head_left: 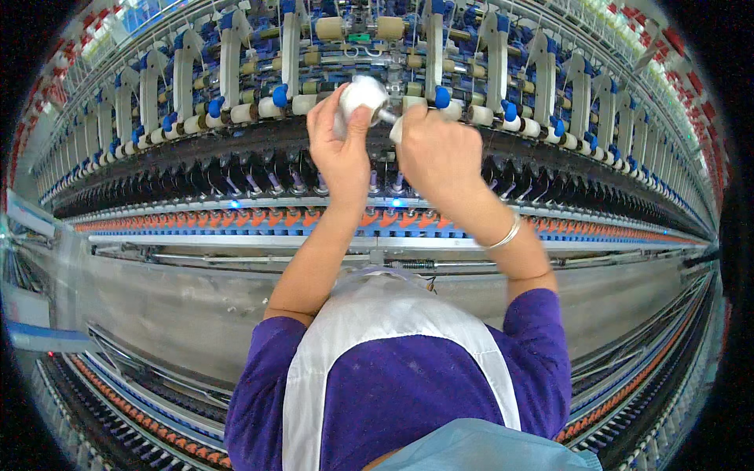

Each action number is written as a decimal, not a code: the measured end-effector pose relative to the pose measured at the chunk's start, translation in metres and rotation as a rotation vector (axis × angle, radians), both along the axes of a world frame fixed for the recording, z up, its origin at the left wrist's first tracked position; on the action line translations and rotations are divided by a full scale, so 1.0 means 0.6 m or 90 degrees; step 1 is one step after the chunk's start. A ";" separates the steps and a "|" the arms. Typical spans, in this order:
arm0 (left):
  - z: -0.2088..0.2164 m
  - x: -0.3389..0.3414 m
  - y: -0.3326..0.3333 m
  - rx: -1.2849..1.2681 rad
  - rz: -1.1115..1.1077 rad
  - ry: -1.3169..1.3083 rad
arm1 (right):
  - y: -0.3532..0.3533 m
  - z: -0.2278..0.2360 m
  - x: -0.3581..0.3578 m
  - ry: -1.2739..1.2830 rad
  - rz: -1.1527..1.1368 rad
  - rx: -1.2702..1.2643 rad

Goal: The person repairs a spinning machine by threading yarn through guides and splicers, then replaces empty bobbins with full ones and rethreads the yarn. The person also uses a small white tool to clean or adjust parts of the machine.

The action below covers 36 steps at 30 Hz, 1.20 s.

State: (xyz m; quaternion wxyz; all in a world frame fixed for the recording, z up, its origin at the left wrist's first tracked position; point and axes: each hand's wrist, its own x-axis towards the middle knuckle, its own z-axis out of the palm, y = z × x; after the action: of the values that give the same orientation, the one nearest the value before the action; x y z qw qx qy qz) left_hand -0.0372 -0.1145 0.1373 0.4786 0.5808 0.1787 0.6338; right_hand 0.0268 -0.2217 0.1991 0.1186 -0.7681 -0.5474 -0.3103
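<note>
My left hand (pixel 343 153) is raised to the rollers of a spinning machine, its fingers and thumb wrapped round a wad of white fibre (pixel 363 93). Just right of it is my right hand (pixel 441 153), closed and slightly blurred. A pale roller-like end (pixel 397 129) shows at its left edge; whether the fingers grip this piece is hidden. A short whitish strip (pixel 386 116) spans the small gap between the wad and my right hand. Behind both hands runs a row of white rollers (pixel 243 114), among upright grey arms with blue tips (pixel 280 96).
Below the rollers stretches a row of dark spindle positions (pixel 251 182), with small blue lights (pixel 397 202) on the rail. An orange-and-blue strip (pixel 275 220) runs underneath. Behind me another similar machine (pixel 149 416) lines the grey aisle floor (pixel 196 302).
</note>
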 end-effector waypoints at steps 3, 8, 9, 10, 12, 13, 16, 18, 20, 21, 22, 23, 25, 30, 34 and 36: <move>0.002 -0.034 0.014 0.050 0.057 0.050 | -0.001 -0.028 -0.024 0.154 0.032 -0.009; -0.004 -0.067 0.015 0.184 0.119 0.048 | 0.021 -0.055 -0.038 0.312 0.078 0.057; -0.006 -0.071 0.015 0.218 0.103 0.072 | 0.027 -0.058 -0.040 0.327 0.089 0.050; -0.007 -0.075 0.016 0.118 0.053 0.039 | 0.030 -0.060 -0.041 0.338 0.104 0.053; -0.008 -0.083 0.024 0.016 -0.037 -0.015 | 0.037 -0.066 -0.041 0.396 0.167 0.063; -0.007 -0.089 0.030 -0.016 -0.076 -0.044 | 0.038 -0.070 -0.039 0.445 0.213 0.066; -0.002 -0.102 0.047 0.049 0.009 0.003 | 0.043 -0.083 -0.033 0.775 0.278 -0.027; 0.000 -0.105 0.051 0.189 0.133 0.060 | 0.048 -0.093 -0.028 1.029 0.296 -0.067; -0.001 -0.106 0.050 0.143 0.107 0.059 | 0.054 -0.102 -0.024 1.127 0.362 -0.053; -0.003 -0.105 0.049 0.124 0.096 0.041 | 0.056 -0.106 -0.024 1.179 0.409 -0.057; -0.007 -0.107 0.047 0.187 0.142 0.091 | 0.057 -0.110 -0.025 1.199 0.431 -0.015; -0.010 -0.107 0.046 0.216 0.099 0.092 | 0.058 -0.113 -0.025 1.195 0.402 -0.032; -0.016 -0.112 0.046 0.108 0.002 0.033 | 0.056 -0.119 -0.029 1.191 0.364 -0.046; -0.021 -0.122 0.059 0.098 0.040 0.052 | 0.056 -0.128 -0.043 1.402 0.482 -0.109; -0.024 -0.127 0.053 0.183 0.102 0.082 | 0.060 -0.132 -0.048 1.499 0.514 -0.083; -0.028 -0.131 0.052 0.119 0.044 0.071 | 0.060 -0.137 -0.051 1.487 0.510 -0.132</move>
State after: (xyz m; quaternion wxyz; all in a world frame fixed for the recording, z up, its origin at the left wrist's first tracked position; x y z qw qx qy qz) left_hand -0.1160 -0.0836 0.1202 0.3896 0.6508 0.1652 0.6304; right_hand -0.0039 -0.1857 0.1172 0.5604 -0.3688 -0.3317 0.6632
